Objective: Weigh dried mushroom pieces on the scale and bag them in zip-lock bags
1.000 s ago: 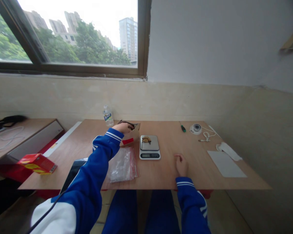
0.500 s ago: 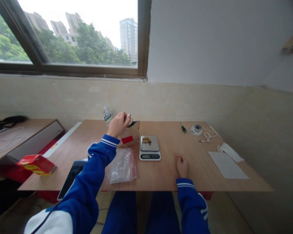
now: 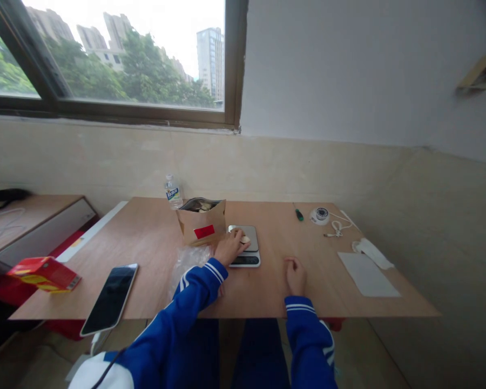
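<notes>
My left hand reaches over the small kitchen scale, its fingers pinched on a small brown food piece at the scale's platform. An open brown paper bag with a red label stands just left of the scale. A pile of clear zip bags lies in front of the paper bag, partly hidden by my sleeve. My right hand rests on the wooden table, fingers curled loosely, holding nothing that I can see.
A black phone lies at the table's front left. A water bottle stands at the back. A green tool, a round white device with cable and white paper lie to the right. A red box sits on the left.
My left hand has left the paper bag's mouth and moved right and down to the scale. The right hand has stayed in place. The view has shifted slightly.
</notes>
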`<state>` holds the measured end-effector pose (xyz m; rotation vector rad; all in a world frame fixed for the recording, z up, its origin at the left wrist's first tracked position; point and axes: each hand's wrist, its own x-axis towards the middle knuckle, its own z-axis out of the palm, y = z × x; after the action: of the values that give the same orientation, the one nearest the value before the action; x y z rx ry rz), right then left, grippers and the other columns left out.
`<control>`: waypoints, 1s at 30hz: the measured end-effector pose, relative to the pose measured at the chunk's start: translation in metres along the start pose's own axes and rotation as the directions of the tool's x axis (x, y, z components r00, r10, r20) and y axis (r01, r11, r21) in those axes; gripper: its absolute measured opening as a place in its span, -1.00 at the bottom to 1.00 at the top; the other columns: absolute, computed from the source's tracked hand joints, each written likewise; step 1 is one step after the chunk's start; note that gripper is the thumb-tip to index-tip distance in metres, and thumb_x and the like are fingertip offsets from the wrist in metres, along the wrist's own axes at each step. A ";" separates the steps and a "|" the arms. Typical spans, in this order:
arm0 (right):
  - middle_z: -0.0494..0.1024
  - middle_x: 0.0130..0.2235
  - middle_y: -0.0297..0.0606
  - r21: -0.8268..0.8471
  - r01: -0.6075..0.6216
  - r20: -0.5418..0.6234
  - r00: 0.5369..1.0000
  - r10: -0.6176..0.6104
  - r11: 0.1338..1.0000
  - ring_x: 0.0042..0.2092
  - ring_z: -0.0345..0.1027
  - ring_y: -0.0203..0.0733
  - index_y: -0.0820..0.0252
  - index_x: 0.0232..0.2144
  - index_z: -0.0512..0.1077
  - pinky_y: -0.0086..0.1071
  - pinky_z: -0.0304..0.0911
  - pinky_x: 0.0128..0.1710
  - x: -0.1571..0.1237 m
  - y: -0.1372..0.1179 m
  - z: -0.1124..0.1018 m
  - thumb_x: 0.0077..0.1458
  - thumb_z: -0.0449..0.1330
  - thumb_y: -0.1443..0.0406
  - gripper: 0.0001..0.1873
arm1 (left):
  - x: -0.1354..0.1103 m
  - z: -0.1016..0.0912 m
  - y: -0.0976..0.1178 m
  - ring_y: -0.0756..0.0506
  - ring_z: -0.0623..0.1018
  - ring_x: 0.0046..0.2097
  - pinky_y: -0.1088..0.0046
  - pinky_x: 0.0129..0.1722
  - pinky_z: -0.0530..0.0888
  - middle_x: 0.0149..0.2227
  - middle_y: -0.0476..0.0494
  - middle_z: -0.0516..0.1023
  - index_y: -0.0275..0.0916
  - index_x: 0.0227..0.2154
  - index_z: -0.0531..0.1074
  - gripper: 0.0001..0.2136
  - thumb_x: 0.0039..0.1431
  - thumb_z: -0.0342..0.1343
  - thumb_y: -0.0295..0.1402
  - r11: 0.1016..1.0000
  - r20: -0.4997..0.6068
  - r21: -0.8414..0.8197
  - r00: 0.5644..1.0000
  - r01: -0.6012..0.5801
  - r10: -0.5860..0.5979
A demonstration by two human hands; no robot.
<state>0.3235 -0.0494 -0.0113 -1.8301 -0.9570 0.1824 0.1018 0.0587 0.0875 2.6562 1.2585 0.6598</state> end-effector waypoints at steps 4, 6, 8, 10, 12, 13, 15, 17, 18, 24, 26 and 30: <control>0.55 -0.41 -0.15 -0.005 -0.009 -0.002 1.000 0.009 1.000 -0.35 0.36 -0.10 0.20 -0.44 0.46 -0.34 0.19 -0.31 -0.001 -0.002 0.000 0.00 -0.10 0.19 -0.64 | 0.003 0.014 0.001 -0.24 0.42 -0.14 0.26 -0.18 0.35 -0.18 -0.32 0.39 -0.21 -0.12 0.34 -0.63 0.13 -0.02 -0.07 0.990 -0.078 0.097 0.992 0.105 -0.097; 0.55 -0.41 -0.16 -0.008 -0.010 0.000 1.000 0.010 1.000 -0.36 0.36 -0.10 0.20 -0.44 0.46 -0.34 0.19 -0.32 -0.001 -0.003 0.000 0.00 -0.10 0.19 -0.64 | 0.002 0.011 0.003 -0.23 0.41 -0.14 0.26 -0.18 0.34 -0.16 -0.33 0.38 -0.23 -0.09 0.32 -0.62 0.15 -0.04 -0.08 0.989 -0.138 0.114 0.987 0.097 -0.081; 0.55 -0.41 -0.16 -0.012 -0.007 0.006 1.000 0.007 1.000 -0.35 0.36 -0.10 0.20 -0.44 0.45 -0.35 0.19 -0.32 -0.001 -0.003 0.000 0.00 -0.11 0.19 -0.64 | 0.000 -0.002 0.004 -0.21 0.40 -0.14 0.26 -0.15 0.33 -0.10 -0.34 0.36 -0.25 -0.05 0.29 -0.62 0.19 -0.09 -0.11 0.993 -0.228 0.107 0.973 0.059 -0.033; 0.55 -0.39 -0.15 -0.015 -0.008 0.012 1.000 0.009 1.000 -0.34 0.37 -0.10 0.20 -0.43 0.45 -0.35 0.19 -0.31 -0.001 -0.003 0.000 0.00 -0.11 0.18 -0.63 | -0.001 -0.027 0.005 -0.20 0.37 -0.10 0.25 -0.11 0.30 -0.05 -0.33 0.32 -0.27 -0.03 0.25 -0.65 0.23 -0.14 -0.17 0.995 -0.352 0.089 0.936 0.050 -0.015; 0.55 -0.38 -0.15 -0.014 -0.013 0.016 1.000 0.014 1.000 -0.33 0.37 -0.10 0.20 -0.43 0.45 -0.34 0.19 -0.31 -0.001 -0.003 -0.001 0.00 -0.11 0.18 -0.63 | 0.001 -0.058 0.002 -0.22 0.34 -0.04 0.21 -0.06 0.26 -0.03 -0.34 0.31 -0.29 -0.04 0.25 -0.68 0.25 -0.17 -0.22 0.991 -0.490 0.083 0.870 0.109 -0.054; 0.55 -0.38 -0.15 -0.015 -0.017 0.018 1.000 0.017 1.000 -0.33 0.37 -0.10 0.20 -0.43 0.45 -0.34 0.19 -0.31 -0.001 -0.004 -0.001 0.00 -0.11 0.18 -0.63 | 0.003 -0.075 -0.001 -0.24 0.32 0.00 0.19 -0.04 0.24 -0.03 -0.34 0.31 -0.30 -0.06 0.25 -0.70 0.25 -0.18 -0.25 0.986 -0.551 0.073 0.830 0.151 -0.086; 0.55 -0.38 -0.14 -0.020 -0.026 0.021 0.999 0.026 0.999 -0.33 0.37 -0.09 0.20 -0.43 0.44 -0.34 0.18 -0.31 -0.001 -0.004 -0.001 -0.01 -0.11 0.18 -0.64 | 0.009 -0.106 -0.011 -0.24 0.33 0.00 0.20 -0.03 0.24 -0.06 -0.33 0.33 -0.32 -0.08 0.27 -0.71 0.24 -0.18 -0.29 0.974 -0.624 0.059 0.770 0.219 -0.135; 0.55 -0.38 -0.13 -0.027 -0.034 0.022 0.999 0.035 0.999 -0.33 0.36 -0.08 0.19 -0.43 0.44 -0.33 0.18 -0.31 -0.002 -0.004 -0.001 -0.01 -0.11 0.17 -0.64 | 0.017 -0.128 -0.025 -0.24 0.37 -0.04 0.20 -0.05 0.26 -0.13 -0.31 0.40 -0.31 -0.14 0.30 -0.74 0.23 -0.19 -0.33 0.956 -0.600 0.102 0.783 0.277 -0.163; 0.55 -0.37 -0.13 -0.029 -0.036 0.022 0.999 0.036 0.999 -0.33 0.36 -0.08 0.19 -0.43 0.44 -0.33 0.17 -0.31 -0.002 -0.004 -0.001 -0.01 -0.10 0.17 -0.64 | 0.020 -0.134 -0.032 -0.24 0.39 -0.07 0.20 -0.06 0.27 -0.19 -0.30 0.43 -0.30 -0.20 0.33 -0.75 0.23 -0.21 -0.34 0.943 -0.546 0.152 0.820 0.296 -0.169; 0.55 -0.38 -0.13 -0.014 -0.022 0.013 1.000 0.022 1.000 -0.33 0.35 -0.08 0.20 -0.44 0.46 -0.34 0.17 -0.31 -0.001 -0.004 -0.001 -0.02 -0.09 0.17 -0.64 | 0.022 -0.142 -0.051 -0.20 0.53 -0.22 0.30 -0.25 0.40 -0.27 -0.27 0.54 -0.27 -0.31 0.40 -0.69 0.24 -0.27 -0.32 0.885 -0.096 0.350 0.951 0.307 -0.293; 0.55 -0.40 -0.14 -0.007 -0.018 0.013 1.000 0.018 1.000 -0.35 0.35 -0.09 0.20 -0.44 0.46 -0.35 0.16 -0.32 -0.002 -0.004 -0.001 -0.02 -0.09 0.17 -0.64 | 0.021 -0.143 -0.049 -0.20 0.54 -0.19 0.33 -0.28 0.41 -0.20 -0.23 0.55 -0.22 -0.27 0.41 -0.70 0.22 -0.24 -0.30 0.885 -0.026 0.324 0.939 0.333 -0.344; 0.54 -0.40 -0.15 -0.012 -0.021 0.012 1.000 0.022 1.000 -0.38 0.34 -0.11 0.21 -0.43 0.46 -0.35 0.15 -0.35 -0.003 -0.005 -0.002 -0.03 -0.10 0.17 -0.63 | 0.020 -0.140 -0.052 -0.17 0.52 -0.11 0.39 -0.20 0.42 -0.09 -0.18 0.52 -0.18 -0.16 0.41 -0.74 0.09 -0.06 -0.34 0.933 0.160 0.244 0.938 0.265 -0.308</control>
<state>0.3196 -0.0519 -0.0067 -1.8527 -0.9493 0.2020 0.0154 0.0979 0.2043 2.5392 1.6991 0.2210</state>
